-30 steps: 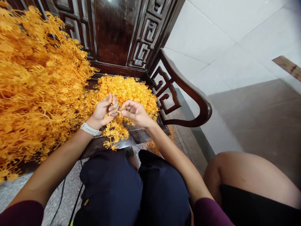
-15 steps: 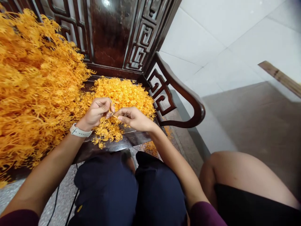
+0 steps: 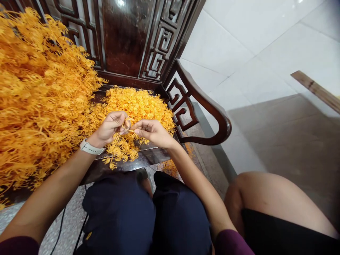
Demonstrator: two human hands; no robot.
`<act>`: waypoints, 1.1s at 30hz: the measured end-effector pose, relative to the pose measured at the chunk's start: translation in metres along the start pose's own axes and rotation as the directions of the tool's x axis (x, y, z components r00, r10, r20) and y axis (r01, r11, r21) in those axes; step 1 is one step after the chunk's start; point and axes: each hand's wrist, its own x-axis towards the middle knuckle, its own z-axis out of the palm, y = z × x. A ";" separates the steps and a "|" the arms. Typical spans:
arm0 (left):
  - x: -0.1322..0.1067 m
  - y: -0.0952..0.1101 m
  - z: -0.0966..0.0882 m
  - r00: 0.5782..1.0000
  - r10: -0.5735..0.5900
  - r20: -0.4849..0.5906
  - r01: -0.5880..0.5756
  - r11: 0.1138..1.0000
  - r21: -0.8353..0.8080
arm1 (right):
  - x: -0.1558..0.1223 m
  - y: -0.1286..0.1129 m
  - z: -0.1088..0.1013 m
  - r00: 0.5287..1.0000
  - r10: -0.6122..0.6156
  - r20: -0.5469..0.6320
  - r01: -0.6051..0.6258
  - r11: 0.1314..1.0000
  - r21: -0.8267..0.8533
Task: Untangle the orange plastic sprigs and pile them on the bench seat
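Observation:
My left hand (image 3: 111, 126) and my right hand (image 3: 152, 132) meet above the seat of a dark carved wooden chair (image 3: 148, 159). Both are closed, pinching one small orange plastic sprig (image 3: 128, 126) between their fingertips. A white watch band (image 3: 89, 148) circles my left wrist. Right behind the hands lies a heap of small loose orange pieces (image 3: 140, 104). More of them hang under my hands at the seat's front edge (image 3: 119, 152).
A large mound of long orange plastic branches (image 3: 37, 95) fills the left. The chair's curved armrest (image 3: 202, 106) stands to the right, white tiled wall behind. Another person's bare knee (image 3: 265, 198) is at lower right. A black cable (image 3: 79, 226) runs over the speckled floor.
The hands stay together on the sprig, with only slight finger movement. The view has shifted a little since one second ago, so everything sits slightly lower and further left.

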 end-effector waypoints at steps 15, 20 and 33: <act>0.002 0.005 0.001 0.999 -0.029 0.019 0.030 0.998 -0.055 | 0.001 -0.006 0.008 1.000 -0.014 -0.016 0.014 1.000 -0.001; 0.001 0.005 0.002 0.996 -0.081 -0.028 0.078 0.993 -0.093 | 0.003 -0.006 0.012 1.000 0.010 0.000 -0.010 1.000 0.022; 0.000 0.002 0.003 0.979 -0.203 -0.035 0.189 0.952 -0.243 | 0.007 -0.002 0.021 0.986 -0.162 0.027 0.164 0.985 -0.061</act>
